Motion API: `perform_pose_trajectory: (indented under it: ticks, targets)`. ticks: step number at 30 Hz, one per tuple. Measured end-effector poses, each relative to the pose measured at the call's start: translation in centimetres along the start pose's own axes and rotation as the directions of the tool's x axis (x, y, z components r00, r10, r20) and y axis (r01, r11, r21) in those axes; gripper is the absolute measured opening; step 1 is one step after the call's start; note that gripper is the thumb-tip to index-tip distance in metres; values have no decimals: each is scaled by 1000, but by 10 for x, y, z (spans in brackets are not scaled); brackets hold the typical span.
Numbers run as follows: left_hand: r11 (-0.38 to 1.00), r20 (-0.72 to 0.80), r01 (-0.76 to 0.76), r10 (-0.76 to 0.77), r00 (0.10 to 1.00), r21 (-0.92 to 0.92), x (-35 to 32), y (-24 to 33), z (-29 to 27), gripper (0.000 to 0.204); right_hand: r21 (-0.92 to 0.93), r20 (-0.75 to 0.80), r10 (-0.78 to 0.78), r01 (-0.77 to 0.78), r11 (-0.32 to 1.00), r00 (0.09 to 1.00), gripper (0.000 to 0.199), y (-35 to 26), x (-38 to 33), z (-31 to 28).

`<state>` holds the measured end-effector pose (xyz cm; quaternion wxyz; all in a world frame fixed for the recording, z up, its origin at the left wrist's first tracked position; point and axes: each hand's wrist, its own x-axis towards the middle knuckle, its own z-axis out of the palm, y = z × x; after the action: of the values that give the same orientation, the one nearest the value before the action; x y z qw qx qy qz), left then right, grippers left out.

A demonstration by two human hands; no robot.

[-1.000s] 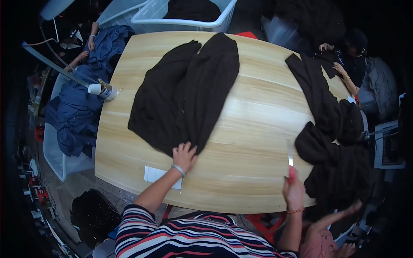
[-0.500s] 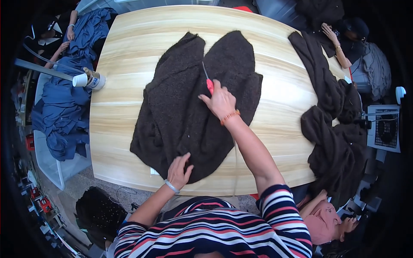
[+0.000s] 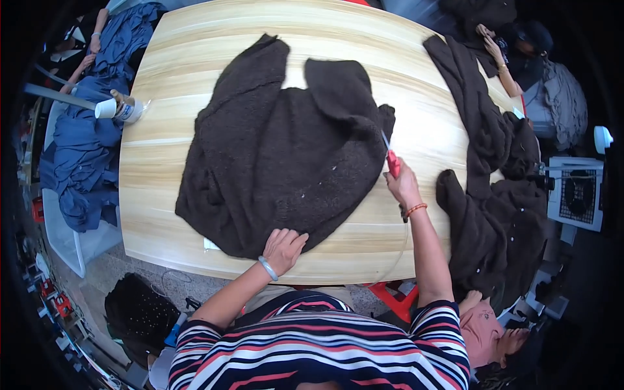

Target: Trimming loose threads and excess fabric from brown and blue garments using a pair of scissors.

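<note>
A dark brown fuzzy knit garment [image 3: 260,149] lies spread over the wooden table in front of me, two sleeve-like parts pointing away. At its near edge my left hand [image 3: 286,252] is closed on the cloth, fingers bent and close together. Beside the garment's right edge is my right hand [image 3: 404,185], closed around the red handle of a pair of small scissors [image 3: 392,162]. Their slim metal blade points away and slightly left, close to the cloth's edge. Fingers hide part of the handle.
More dark brown garments [image 3: 494,221] are heaped along the right side of the wooden table [image 3: 156,214]. A jar [image 3: 129,108] and white cup [image 3: 106,109] stand at the left edge, by blue garments [image 3: 84,156] in a bin. Other people sit at the far left, far right and near right.
My right hand has moved right and nearer with the scissors, from above the garment to its right edge. The garment's far parts have spread apart. My left hand has closed on the near edge.
</note>
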<state>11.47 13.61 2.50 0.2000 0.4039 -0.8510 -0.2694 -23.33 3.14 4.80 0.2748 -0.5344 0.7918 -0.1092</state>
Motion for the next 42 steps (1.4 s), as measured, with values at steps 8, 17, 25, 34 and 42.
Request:
perform_pose_trajectory:
  ticks: [8,17,25,34,42]
  targets:
    - [989,-53,15,-8,999,145,135,7,52,63,-60,-89,-158,153,986,983,36,-15,-70,-31]
    - [946,175,-38,-20,984,323,144,19,91,66,-278,247,-306,370,886,919,27,-48,-105,-31]
    - [958,119,-31,-3,993,284,144,17,94,66,-370,328,-426,529,763,843,18,-53,-82,-28]
    - [961,127,-37,2,992,275,146,16,93,65,-375,331,-360,471,798,872,21,-61,-72,-32]
    - [952,164,-24,-28,986,305,149,20,89,65,-346,271,-379,457,819,885,23,-59,-63,-23]
